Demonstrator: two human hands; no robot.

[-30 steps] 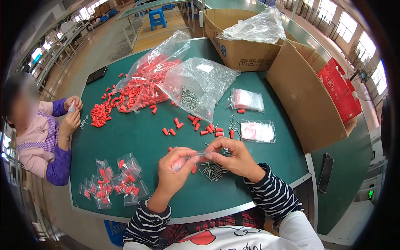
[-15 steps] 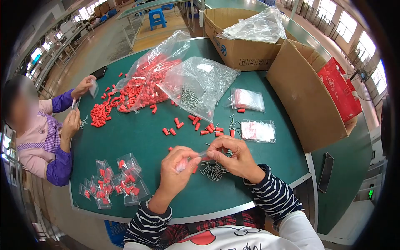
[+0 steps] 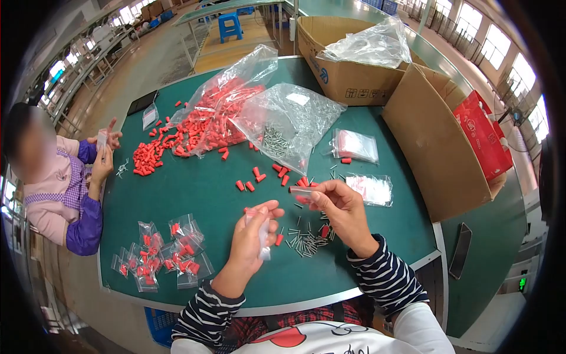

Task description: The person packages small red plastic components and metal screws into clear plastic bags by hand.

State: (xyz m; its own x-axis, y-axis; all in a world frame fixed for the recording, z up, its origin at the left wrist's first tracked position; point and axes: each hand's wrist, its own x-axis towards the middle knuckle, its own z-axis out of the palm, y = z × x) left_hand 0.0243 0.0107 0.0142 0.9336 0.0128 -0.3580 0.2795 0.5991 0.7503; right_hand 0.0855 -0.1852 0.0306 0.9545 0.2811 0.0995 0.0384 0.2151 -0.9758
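My left hand (image 3: pixel 250 245) is palm up, its thumb pressing a stack of small clear zip bags (image 3: pixel 265 241) against the fingers. To its right, my right hand (image 3: pixel 345 215) pinches a single small zip bag (image 3: pixel 303 193) by its end, over the table. Below and between the hands lies a loose pile of metal screws (image 3: pixel 306 243), with a red plastic plug (image 3: pixel 325 230) among them. Just beyond my fingers, more red plugs (image 3: pixel 283 172) are scattered. Filled bags of red plugs (image 3: pixel 187 251) lie in a group to the left.
Large clear bags of red plugs (image 3: pixel 221 118) and screws (image 3: pixel 275 141) lie open across the green table (image 3: pixel 194 189). Packs of flat bags (image 3: pixel 355 146) sit right of them. Cardboard boxes (image 3: pixel 436 141) stand at the right. A co-worker (image 3: pixel 71 183) handles a small bag at left.
My hands have moved apart; the right now holds one bag away from the left, which has turned palm up. A co-worker's bag now lies beside the phone.
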